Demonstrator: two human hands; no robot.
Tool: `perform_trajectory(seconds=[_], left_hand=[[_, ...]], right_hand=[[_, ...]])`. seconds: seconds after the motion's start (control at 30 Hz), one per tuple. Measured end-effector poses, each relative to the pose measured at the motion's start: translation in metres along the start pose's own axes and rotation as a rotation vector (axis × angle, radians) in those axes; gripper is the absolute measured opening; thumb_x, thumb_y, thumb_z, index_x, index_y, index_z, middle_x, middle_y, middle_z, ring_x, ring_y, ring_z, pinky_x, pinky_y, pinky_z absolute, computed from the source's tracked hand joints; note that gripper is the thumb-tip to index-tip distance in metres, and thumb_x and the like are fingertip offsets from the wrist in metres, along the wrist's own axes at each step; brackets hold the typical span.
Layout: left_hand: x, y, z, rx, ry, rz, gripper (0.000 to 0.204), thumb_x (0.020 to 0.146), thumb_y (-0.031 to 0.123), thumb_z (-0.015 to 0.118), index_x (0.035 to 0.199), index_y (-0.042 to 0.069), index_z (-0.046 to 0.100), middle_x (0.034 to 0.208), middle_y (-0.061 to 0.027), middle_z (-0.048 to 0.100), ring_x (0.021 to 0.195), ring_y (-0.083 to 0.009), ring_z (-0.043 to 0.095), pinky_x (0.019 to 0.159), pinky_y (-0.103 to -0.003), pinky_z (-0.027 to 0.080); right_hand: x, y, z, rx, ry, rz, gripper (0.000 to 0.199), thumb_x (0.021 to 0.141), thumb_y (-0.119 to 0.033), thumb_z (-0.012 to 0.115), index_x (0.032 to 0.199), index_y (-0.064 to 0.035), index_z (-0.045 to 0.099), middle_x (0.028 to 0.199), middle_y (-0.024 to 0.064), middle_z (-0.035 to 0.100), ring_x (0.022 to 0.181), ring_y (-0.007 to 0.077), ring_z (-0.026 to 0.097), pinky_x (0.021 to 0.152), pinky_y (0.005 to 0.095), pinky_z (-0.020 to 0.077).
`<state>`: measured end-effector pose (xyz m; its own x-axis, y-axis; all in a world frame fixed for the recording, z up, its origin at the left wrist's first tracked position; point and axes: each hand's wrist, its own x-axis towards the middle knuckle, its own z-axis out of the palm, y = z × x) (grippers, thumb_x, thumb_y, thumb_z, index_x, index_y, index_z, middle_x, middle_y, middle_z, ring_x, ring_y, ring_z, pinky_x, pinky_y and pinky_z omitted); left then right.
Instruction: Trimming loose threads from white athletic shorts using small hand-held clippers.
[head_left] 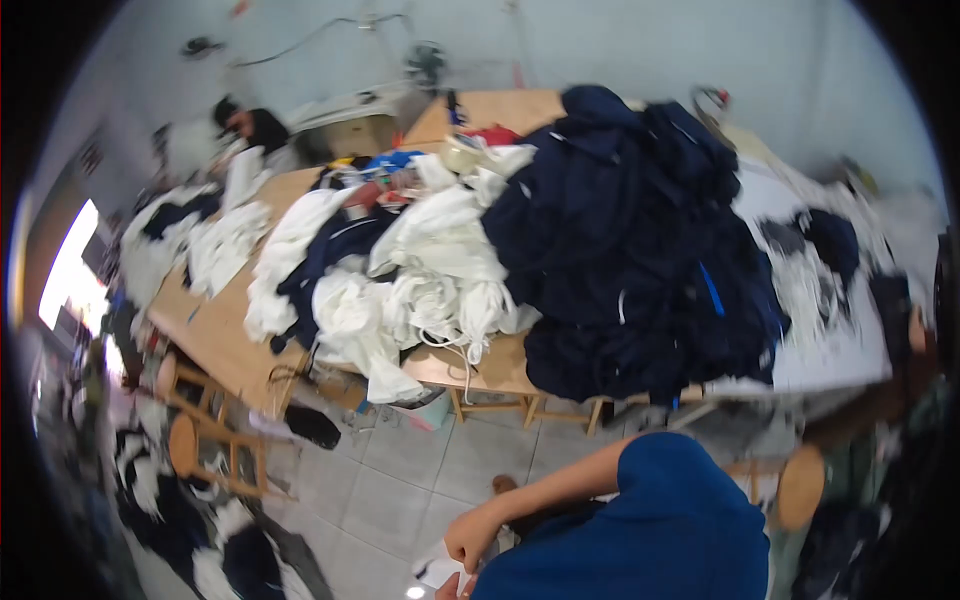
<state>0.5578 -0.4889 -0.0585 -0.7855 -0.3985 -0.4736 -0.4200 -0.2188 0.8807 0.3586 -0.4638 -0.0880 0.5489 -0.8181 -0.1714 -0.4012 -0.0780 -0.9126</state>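
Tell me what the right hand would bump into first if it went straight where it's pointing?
Probably the white piece right by the right hand's fingers. The left hand shows just below in the picture, but depth is unclear there.

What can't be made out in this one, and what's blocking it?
All in the head view:
Left hand: mostly cut off by the lower edge.
White piece: partly covered by the right hand; full shape unclear.
Table: surface hidden beneath the navy fabric pile.
Far person: hand details too small and blurred.
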Motion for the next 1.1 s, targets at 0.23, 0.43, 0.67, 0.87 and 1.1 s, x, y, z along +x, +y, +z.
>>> perform_trajectory(seconds=[0.23,0.43,0.67,0.87,1.1], left_hand=[[0.053,0.076,-0.14,0.293,-0.104,-0.143,0.047,0.083,0.032,0.056,0.118,0.001,0.049,0.101,-0.0085,0.057,0.094,-0.0147,0.053,0.076,-0.032,0.043],[0.156,0.091,-0.233,0.421,-0.429,-0.091,0.043,0.083,0.029,0.057,0.116,0.002,0.052,0.105,-0.013,0.058,0.097,-0.0193,0.054,0.08,-0.034,0.044],[0.204,0.084,-0.355,0.534,-0.636,0.097,0.036,0.08,0.026,0.063,0.104,0.001,0.06,0.091,-0.0139,0.063,0.084,-0.0193,0.06,0.075,-0.029,0.046],[0.14,0.124,-0.452,0.55,-0.566,0.314,0.023,0.079,0.025,0.065,0.09,0.005,0.064,0.072,-0.013,0.061,0.065,-0.0223,0.06,0.06,-0.03,0.044],[0.169,0.133,-0.526,0.364,-0.427,0.269,0.02,0.085,0.024,0.06,0.088,0.004,0.062,0.071,-0.0036,0.06,0.064,-0.0084,0.05,0.059,-0.024,0.041]], right_hand=[[0.084,-0.023,-0.068,-0.088,0.471,-0.003,0.027,0.07,-0.028,0.06,0.085,-0.0059,0.065,0.078,0.0139,0.063,0.075,0.0311,0.06,0.064,0.041,0.0458],[0.165,-0.003,-0.098,-0.198,0.474,-0.013,0.028,0.071,-0.029,0.062,0.086,-0.0064,0.066,0.077,0.0151,0.064,0.074,0.0326,0.06,0.063,0.0415,0.0456],[0.297,-0.006,-0.106,-0.17,0.469,0.051,0.035,0.067,-0.034,0.068,0.086,-0.0048,0.062,0.077,0.0166,0.062,0.077,0.0339,0.06,0.065,0.0418,0.0457],[0.335,-0.057,-0.141,0.01,0.345,0.237,0.046,0.07,-0.042,0.067,0.097,-0.0054,0.061,0.084,0.0187,0.062,0.082,0.0348,0.06,0.069,0.0401,0.0456],[0.424,-0.05,-0.219,0.016,-0.118,0.361,0.049,0.075,-0.048,0.064,0.083,0.0006,0.061,0.073,0.0172,0.06,0.068,0.0292,0.058,0.063,0.0352,0.0432]])
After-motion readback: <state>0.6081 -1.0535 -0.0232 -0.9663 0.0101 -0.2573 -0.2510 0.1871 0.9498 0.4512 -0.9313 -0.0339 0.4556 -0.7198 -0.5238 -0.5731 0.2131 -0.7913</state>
